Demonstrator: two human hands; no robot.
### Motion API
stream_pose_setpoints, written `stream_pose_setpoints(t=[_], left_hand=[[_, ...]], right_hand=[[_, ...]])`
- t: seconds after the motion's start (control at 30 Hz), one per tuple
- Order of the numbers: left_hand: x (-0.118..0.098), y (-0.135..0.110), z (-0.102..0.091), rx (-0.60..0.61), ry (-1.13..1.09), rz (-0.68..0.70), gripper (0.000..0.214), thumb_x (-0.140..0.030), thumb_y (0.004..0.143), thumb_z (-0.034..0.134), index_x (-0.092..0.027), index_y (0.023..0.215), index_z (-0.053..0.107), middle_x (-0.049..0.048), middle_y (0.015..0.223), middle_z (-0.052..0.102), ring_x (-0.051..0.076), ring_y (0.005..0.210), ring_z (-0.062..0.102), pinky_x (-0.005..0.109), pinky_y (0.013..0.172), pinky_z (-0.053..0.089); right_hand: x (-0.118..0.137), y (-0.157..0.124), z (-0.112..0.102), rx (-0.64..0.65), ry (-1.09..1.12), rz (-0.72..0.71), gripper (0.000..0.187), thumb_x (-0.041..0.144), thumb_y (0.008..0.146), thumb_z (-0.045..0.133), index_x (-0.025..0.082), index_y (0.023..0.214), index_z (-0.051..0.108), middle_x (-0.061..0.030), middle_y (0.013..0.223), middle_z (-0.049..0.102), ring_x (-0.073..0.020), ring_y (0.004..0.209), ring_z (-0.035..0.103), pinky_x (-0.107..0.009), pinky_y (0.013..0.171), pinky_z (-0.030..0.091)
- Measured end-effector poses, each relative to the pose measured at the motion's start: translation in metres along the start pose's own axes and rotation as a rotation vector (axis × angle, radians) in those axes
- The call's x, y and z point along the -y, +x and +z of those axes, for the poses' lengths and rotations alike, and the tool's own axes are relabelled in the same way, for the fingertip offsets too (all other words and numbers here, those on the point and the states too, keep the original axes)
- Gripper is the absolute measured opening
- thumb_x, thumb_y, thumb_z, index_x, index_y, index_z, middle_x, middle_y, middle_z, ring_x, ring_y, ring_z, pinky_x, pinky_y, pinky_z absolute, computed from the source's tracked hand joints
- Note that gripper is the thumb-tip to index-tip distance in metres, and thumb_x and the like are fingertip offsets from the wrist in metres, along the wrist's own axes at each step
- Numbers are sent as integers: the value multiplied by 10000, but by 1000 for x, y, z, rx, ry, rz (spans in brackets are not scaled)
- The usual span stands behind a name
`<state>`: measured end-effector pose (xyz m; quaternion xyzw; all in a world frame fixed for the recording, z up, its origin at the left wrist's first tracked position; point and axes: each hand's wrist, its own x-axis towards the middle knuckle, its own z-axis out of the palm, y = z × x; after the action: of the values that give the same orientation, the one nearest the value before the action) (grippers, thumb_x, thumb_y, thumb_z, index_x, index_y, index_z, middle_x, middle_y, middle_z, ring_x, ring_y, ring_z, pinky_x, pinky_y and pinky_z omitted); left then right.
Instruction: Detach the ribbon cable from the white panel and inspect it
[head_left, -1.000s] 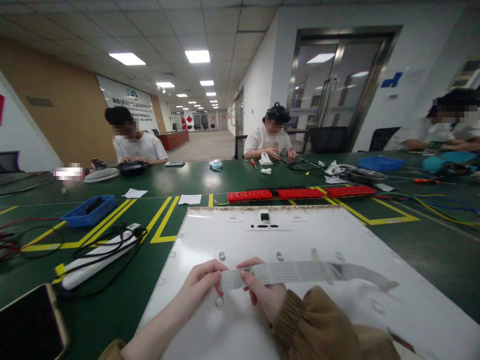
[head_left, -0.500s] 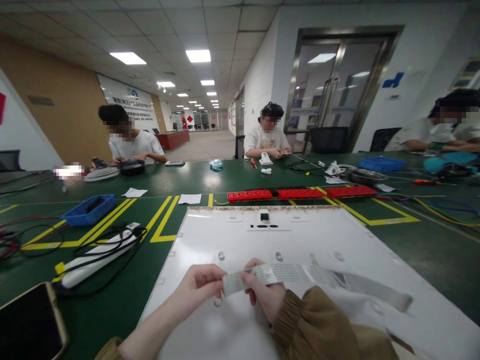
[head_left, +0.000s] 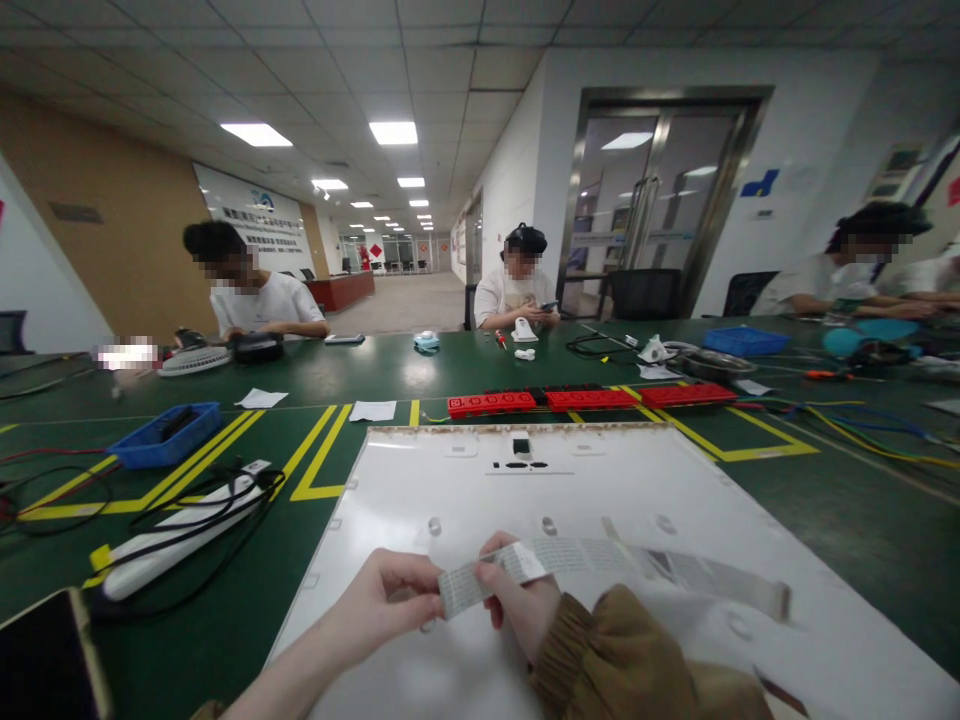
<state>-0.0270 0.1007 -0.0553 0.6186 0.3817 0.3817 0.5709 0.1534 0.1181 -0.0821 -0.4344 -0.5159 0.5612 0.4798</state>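
Note:
A long silvery flat ribbon cable (head_left: 577,556) stretches above a large white panel (head_left: 442,480), its loose end reaching out to the right. My left hand (head_left: 386,595) pinches the cable's left end between thumb and fingers. A little further along, my right hand (head_left: 529,610) grips the same cable, thumb on top and fingers beneath. Both hands are closed. The panel lies on the green table under my hands and has slots and small round fittings on its face. My right sleeve covers part of the panel.
To the left lie a white bar-shaped device (head_left: 180,540) wound with black cable, a blue tray (head_left: 166,435) and a phone (head_left: 49,655). Red power strips (head_left: 491,403) run behind the panel. Co-workers (head_left: 517,285) sit across the green table (head_left: 315,580).
My view has tilted up slightly and turned a little to the right. Both hands keep their hold on the ribbon cable, with hardly any shift against the panel.

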Motion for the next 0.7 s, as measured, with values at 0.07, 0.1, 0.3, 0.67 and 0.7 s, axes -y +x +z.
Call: stream_pose_setpoints(t=[0.07,0.1,0.3,0.67,0.7], left_hand=[[-2,-1,0,1,21,-8,243,-382,687,729,-142,723,747,57,637,620,146,584,520,226,556,416],[-2,-1,0,7,28,-10,239,-376,692,725,-141,729,747,59,642,624,148,589,522,228,562,414],[2,-1,-3,32,6,-12,197,-338,709,724,-146,746,751,58,659,637,145,611,528,220,574,403],[3,-2,-6,69,-15,-24,211,-351,706,743,-142,734,750,53,639,618,132,599,486,225,573,353],[3,-2,-5,72,-21,-26,207,-347,703,747,-143,736,750,50,637,614,128,597,480,221,570,347]], right_hand=[[0,0,0,9,7,4,228,392,614,527,175,648,463,77,420,407,-60,361,362,-145,316,289],[0,-1,1,8,10,1,225,389,615,525,174,645,465,78,419,406,-58,362,359,-143,317,289],[5,-5,4,-33,1,-18,210,370,633,507,163,648,476,78,432,412,-44,358,349,-134,330,269],[1,-2,3,26,24,20,213,372,612,510,168,662,476,76,434,421,-55,369,369,-141,319,284],[1,-2,3,27,25,22,214,373,609,511,168,660,476,76,434,421,-55,369,369,-141,318,286]])
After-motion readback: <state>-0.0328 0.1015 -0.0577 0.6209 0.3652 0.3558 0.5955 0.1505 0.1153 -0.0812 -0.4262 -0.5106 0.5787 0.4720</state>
